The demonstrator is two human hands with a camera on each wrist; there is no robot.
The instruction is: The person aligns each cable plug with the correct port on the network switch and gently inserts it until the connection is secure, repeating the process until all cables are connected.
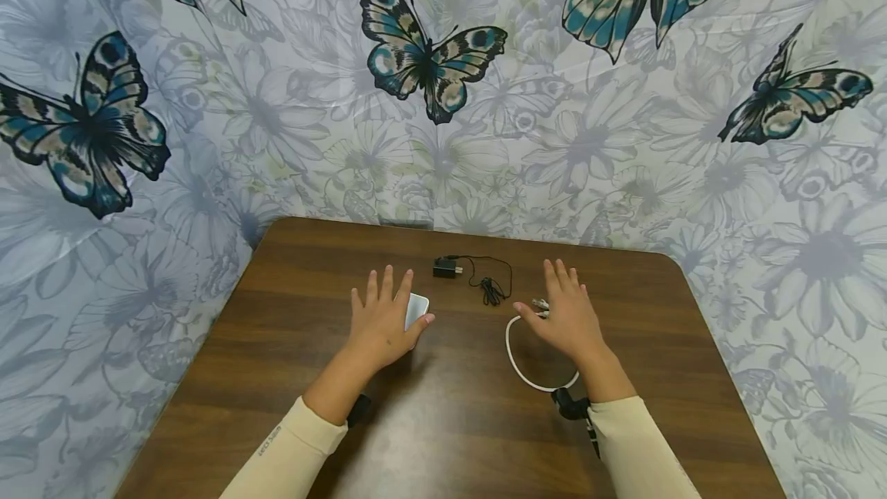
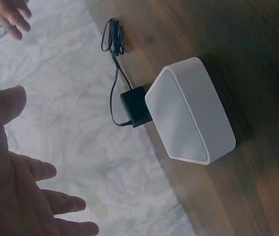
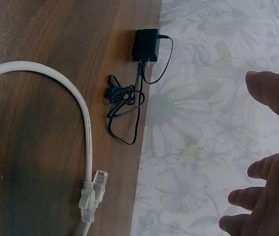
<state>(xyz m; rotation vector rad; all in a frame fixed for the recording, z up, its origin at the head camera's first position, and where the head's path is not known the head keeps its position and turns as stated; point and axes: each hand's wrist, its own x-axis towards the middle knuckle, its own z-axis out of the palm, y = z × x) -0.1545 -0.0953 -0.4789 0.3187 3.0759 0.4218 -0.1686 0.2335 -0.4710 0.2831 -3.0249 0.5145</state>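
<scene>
Left hand (image 1: 381,326) hovers flat, fingers released, over white box (image 1: 416,308). Right hand (image 1: 564,314) also released, above white cable (image 1: 516,360). Black adapter (image 1: 444,268) lies between on surface (image 1: 450,422).

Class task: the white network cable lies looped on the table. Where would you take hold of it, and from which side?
Pinch the white cable just behind its two plugs, coming from above. There both ends lie side by side on the table, so the right hand hovering over them could likely gather both.

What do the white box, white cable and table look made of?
White box: likely matte plastic, with smooth walls and rounded corners. White cable: seemingly a rubbery jacket, bending in a loop, with clear plastic plugs. Table: wood-grain top with slight sheen; veneer or laminate, can't tell.
</scene>
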